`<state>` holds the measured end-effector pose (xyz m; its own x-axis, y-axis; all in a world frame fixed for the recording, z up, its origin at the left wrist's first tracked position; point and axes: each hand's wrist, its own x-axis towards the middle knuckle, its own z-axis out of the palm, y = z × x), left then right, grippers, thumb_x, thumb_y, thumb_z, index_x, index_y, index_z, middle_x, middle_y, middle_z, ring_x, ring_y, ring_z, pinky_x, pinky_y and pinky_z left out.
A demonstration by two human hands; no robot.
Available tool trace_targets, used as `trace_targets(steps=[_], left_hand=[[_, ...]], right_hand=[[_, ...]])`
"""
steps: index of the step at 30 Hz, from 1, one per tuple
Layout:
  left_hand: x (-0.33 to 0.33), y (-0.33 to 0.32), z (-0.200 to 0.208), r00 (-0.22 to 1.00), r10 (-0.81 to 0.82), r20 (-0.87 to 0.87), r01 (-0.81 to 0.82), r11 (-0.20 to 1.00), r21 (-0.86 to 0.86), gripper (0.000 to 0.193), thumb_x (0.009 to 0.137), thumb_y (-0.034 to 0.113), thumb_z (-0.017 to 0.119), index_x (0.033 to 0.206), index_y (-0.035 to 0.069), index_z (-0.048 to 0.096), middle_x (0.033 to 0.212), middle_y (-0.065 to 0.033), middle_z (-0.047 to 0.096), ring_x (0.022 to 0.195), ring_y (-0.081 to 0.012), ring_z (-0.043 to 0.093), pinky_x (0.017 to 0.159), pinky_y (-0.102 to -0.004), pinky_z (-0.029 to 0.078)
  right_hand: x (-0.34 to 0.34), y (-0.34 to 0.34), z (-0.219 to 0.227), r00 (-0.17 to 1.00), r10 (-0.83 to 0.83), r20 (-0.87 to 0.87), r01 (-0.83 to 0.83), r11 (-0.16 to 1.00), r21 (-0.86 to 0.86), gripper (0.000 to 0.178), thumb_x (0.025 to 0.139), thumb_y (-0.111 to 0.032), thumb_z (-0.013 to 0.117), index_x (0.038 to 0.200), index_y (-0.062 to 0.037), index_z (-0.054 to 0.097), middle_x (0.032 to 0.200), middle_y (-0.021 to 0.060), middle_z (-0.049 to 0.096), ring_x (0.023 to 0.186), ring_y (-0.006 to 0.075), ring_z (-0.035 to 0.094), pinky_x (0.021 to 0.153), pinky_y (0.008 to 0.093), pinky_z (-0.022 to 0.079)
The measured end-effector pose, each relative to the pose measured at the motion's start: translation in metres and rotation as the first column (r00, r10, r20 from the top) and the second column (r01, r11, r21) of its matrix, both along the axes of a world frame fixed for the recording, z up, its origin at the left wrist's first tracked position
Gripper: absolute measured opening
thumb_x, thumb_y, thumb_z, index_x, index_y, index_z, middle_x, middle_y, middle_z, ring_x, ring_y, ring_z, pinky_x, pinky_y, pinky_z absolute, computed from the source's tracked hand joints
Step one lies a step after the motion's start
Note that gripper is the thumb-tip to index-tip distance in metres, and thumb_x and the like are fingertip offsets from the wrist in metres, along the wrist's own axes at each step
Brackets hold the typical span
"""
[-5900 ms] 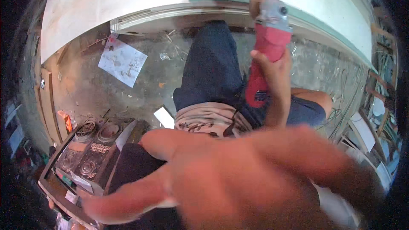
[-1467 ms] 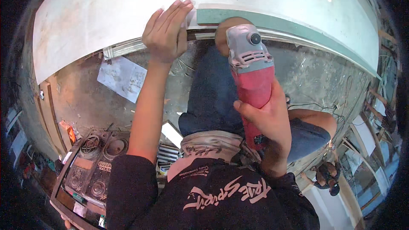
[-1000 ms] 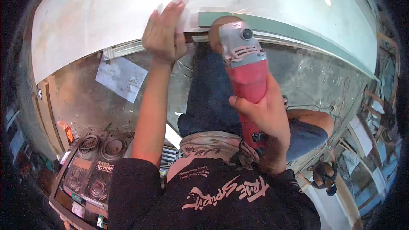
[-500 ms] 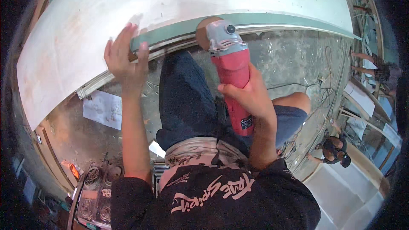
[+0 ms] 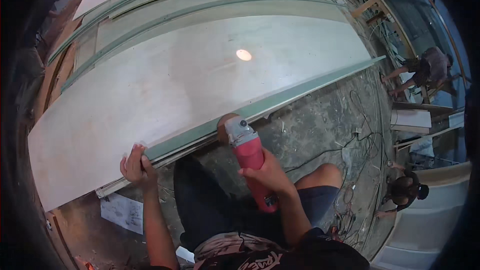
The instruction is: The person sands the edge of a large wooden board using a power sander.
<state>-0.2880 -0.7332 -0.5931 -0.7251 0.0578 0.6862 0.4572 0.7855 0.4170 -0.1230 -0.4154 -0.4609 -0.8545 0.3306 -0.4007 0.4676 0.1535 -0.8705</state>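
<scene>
My right hand (image 5: 272,174) is wrapped round the red body of an angle grinder (image 5: 249,154) with a grey metal head. Its brown disc (image 5: 226,126) meets the near edge of a long green strip (image 5: 182,139). That strip lies along the near edge of a large white panel (image 5: 200,77). At the strip's left end, my left hand (image 5: 136,166) has its fingers bent over the end and the thumb against it. Whether the disc is spinning cannot be made out.
More boards with green edging (image 5: 170,17) lie beyond the panel. A printed sheet (image 5: 122,213) is on the floor at left. Cables (image 5: 367,142) trail over the concrete floor at right. Two people work at right, one crouching (image 5: 405,190), one bending (image 5: 432,70).
The view has tilted up, bringing the far boards into sight. My left hand's spread fingers have closed in on the strip's end. The grinder's disc stays at the strip's edge.
</scene>
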Motion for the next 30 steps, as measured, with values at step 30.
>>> trace_targets(steps=[30], left_hand=[[-0.013, 0.009, -0.004, 0.983, 0.023, -0.181, -0.029, 0.999, -0.029, 0.033, 0.096, 0.014, 0.047, 0.109, 0.002, 0.074, 0.111, -0.0137, 0.076, 0.103, -0.0265, 0.073, 0.093, -0.039, 0.049]], right_hand=[[0.008, 0.147, 0.003, 0.985, -0.169, -0.022, 0.166, 0.981, -0.105, 0.04, 0.076, -0.017, 0.082, 0.106, -0.0019, 0.061, 0.081, 0.0038, 0.065, 0.067, 0.0154, 0.063, 0.062, 0.0313, 0.053]])
